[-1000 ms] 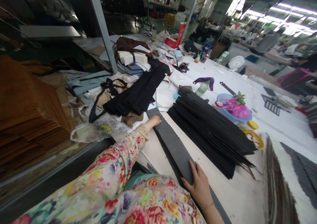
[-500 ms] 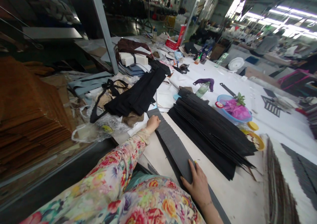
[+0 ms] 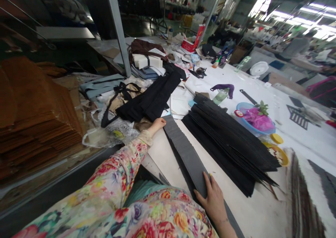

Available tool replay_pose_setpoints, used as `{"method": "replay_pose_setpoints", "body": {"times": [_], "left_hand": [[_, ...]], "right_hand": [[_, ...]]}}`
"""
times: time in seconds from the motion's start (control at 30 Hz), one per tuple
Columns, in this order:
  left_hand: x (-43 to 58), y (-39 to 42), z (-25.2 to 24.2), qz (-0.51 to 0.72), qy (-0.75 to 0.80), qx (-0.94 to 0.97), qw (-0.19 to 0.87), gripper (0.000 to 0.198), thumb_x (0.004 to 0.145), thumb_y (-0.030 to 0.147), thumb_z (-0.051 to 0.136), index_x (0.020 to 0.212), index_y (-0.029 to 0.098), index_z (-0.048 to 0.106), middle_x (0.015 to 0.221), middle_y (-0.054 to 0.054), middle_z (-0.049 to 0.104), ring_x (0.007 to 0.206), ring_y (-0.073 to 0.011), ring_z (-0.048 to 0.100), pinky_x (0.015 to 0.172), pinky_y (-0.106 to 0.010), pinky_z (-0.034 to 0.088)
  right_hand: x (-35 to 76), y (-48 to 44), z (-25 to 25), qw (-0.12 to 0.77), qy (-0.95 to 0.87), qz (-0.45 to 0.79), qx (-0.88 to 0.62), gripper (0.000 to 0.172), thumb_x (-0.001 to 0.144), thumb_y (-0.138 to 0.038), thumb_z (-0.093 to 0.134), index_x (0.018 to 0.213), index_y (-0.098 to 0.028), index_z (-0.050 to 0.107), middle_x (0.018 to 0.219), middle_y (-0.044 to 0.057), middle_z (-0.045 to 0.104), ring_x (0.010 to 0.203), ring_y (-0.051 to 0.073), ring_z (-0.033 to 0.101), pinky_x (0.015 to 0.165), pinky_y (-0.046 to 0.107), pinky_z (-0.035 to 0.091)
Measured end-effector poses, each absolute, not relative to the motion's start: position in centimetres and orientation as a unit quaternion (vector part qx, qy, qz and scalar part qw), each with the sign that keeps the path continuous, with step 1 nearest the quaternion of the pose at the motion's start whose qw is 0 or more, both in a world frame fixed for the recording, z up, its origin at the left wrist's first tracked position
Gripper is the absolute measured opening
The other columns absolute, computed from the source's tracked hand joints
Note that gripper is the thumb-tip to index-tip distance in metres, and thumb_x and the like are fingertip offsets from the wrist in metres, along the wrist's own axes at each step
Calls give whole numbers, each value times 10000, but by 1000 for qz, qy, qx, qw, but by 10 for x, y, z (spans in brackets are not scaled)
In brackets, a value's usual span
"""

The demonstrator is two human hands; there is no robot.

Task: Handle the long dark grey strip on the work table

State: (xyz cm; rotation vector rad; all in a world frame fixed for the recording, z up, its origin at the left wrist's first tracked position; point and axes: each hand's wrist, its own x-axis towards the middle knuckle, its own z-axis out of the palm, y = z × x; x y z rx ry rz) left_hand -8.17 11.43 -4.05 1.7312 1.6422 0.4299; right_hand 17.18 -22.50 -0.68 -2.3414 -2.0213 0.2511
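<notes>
A long dark grey strip of fabric or leather-like material [image 3: 187, 150] lies slantwise on the pale work surface in front of me, over a darker layer along its left side. My left hand [image 3: 158, 123] is at its far left corner, with the fingers closed in a pinch at the edge. Lower down, my right hand [image 3: 213, 197] rests on the strip, fingers spread and thumb apart near its left edge. A thick stack of black strips [image 3: 231, 140] lies just to the right of the grey one.
Black cloth pieces [image 3: 152, 96] and clear plastic bags [image 3: 115, 131] lie beyond my left hand. Brown sheets [image 3: 34, 115] are stacked at left. At right are a blue basin [image 3: 246, 106], a yellow bowl [image 3: 285, 157] and layered material [image 3: 301, 196]. A metal post [image 3: 119, 31] rises behind.
My left hand has shifted slightly left, from over the grey strip's far end to its corner edge. The right hand stays on the strip. The whole view has swung a little.
</notes>
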Motion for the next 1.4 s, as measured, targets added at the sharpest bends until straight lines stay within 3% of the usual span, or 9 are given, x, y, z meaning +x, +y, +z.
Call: {"method": "replay_pose_setpoints", "body": {"times": [0.2, 0.4, 0.53, 0.73, 1.07, 1.4], "left_hand": [[-62, 105, -35, 130, 623, 689, 346, 121, 704, 201, 585, 804, 155, 635, 816, -26, 659, 764, -142, 593, 657, -217, 428], [-53, 108, -17, 49, 621, 711, 327, 157, 647, 278, 657, 696, 130, 640, 767, -76, 650, 789, -207, 599, 656, -249, 417], [-50, 107, -8, 24, 615, 722, 316, 129, 684, 264, 628, 721, 142, 647, 784, -67, 654, 795, -194, 602, 663, -235, 415], [-49, 94, -8, 32, 610, 732, 301, 178, 788, 258, 516, 825, 133, 637, 894, -86, 651, 816, -175, 597, 673, -235, 419], [-48, 86, -16, 42, 607, 741, 285, 145, 765, 253, 549, 764, 142, 643, 887, -77, 628, 799, -162, 590, 690, -220, 421], [-47, 83, -24, 80, 618, 738, 260, 152, 791, 307, 518, 838, 187, 598, 868, -54, 576, 772, -160, 564, 679, -249, 408]], "right_hand": [[170, -225, -4, 16, -646, 86, -758, 689, 752, -503, 445, 1340, -189, 272, 1310, 150, 344, 1195, 283, 378, 961, 416, 343], [171, -225, -5, 20, -647, 86, -757, 686, 758, -500, 440, 1348, -208, 249, 1312, 147, 345, 1192, 283, 383, 952, 428, 350], [172, -226, -8, 30, -647, 82, -758, 689, 754, -501, 449, 1349, -217, 249, 1317, 142, 344, 1191, 286, 383, 952, 436, 350], [174, -226, -6, 31, -650, 84, -755, 694, 749, -518, 453, 1340, -204, 269, 1316, 146, 344, 1189, 284, 387, 957, 423, 354], [177, -235, -8, 35, -657, 75, -749, 698, 744, -513, 468, 1339, -210, 262, 1314, 144, 352, 1178, 285, 401, 950, 431, 362], [177, -234, -8, 31, -649, 78, -756, 689, 751, -494, 466, 1338, -196, 263, 1318, 158, 347, 1193, 284, 387, 953, 429, 358]]}}
